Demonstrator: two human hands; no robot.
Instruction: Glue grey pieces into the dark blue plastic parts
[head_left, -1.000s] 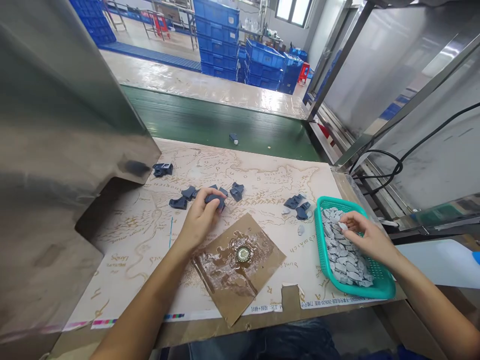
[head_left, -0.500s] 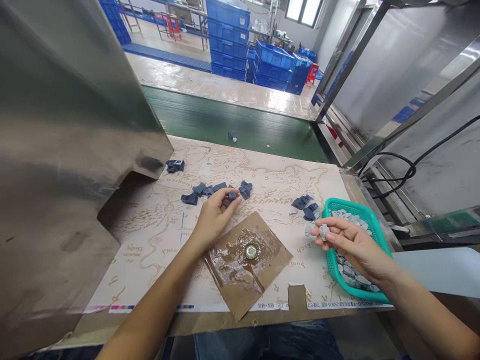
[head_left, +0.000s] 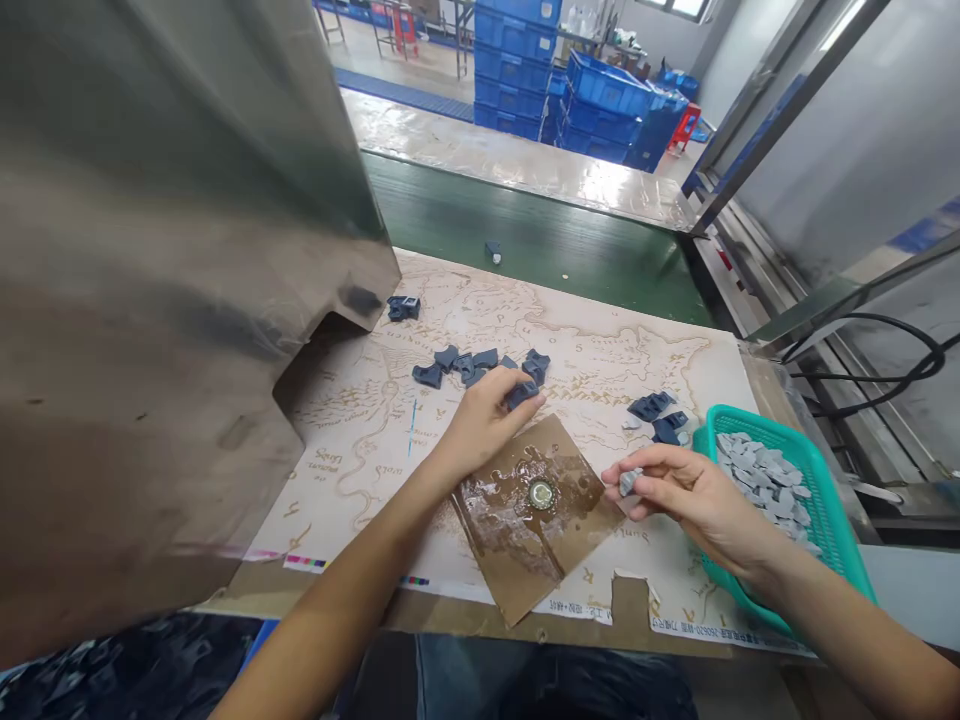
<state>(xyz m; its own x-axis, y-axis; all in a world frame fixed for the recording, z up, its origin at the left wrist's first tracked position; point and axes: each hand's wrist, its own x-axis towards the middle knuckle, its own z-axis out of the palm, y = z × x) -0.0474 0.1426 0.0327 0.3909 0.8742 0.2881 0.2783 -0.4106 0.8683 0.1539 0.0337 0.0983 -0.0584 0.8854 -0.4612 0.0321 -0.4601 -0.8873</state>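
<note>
My left hand (head_left: 484, 425) rests at the top edge of a wet brown cardboard sheet (head_left: 517, 540), its fingertips pinching a dark blue plastic piece (head_left: 521, 395). Just beyond lie several similar dark blue pieces (head_left: 450, 365) on a printed map mat (head_left: 600, 350). My right hand (head_left: 679, 495) hovers over the mat, holding a small grey piece (head_left: 630, 482) between thumb and fingers. Behind it is a teal plastic basket (head_left: 739, 412) heaped with grey pieces. A round metal ring (head_left: 541, 494) sits on the cardboard.
A stainless steel panel (head_left: 150, 300) fills the left side. Beyond the mat runs a green conveyor belt (head_left: 525, 220) with one small piece on it. Stacked blue crates (head_left: 517, 60) stand far back, and black cables (head_left: 877, 370) run along the right.
My right hand has lifted out of the basket with a grey piece and moved left. My left hand has shifted right among the blue pieces. The whole view has turned.
</note>
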